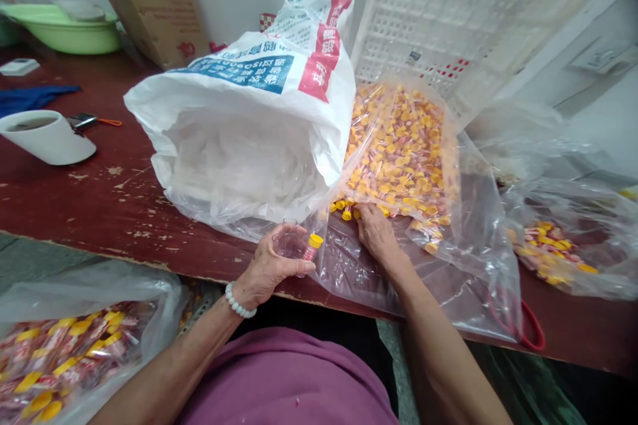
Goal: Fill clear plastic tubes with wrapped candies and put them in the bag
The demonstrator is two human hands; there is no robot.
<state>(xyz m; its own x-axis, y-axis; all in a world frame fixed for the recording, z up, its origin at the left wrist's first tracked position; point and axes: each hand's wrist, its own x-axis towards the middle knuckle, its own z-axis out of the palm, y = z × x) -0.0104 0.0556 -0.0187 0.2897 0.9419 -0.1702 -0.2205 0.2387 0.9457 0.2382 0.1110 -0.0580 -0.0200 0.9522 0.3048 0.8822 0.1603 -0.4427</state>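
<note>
My left hand [272, 265], with a pale bead bracelet at the wrist, is closed around a clear plastic container [288, 244]. A small tube with a yellow cap [313, 247] stands upright at that container, by my thumb. At the near edge of a heap of yellow-capped tubes [399, 139], my right hand [377, 232] reaches into the mouth of a clear plastic bag [468, 239]. Its fingers are curled against a yellow-capped tube; the fingertips are partly hidden.
A large white sack [239, 96] lies open-mouthed on the red table [114, 212]. A white plastic crate [448, 20] stands behind the heap. More tubes fill a bag [164, 279] at lower left and a smaller bag [598, 212] at right. A white cup [60, 143] stands at left.
</note>
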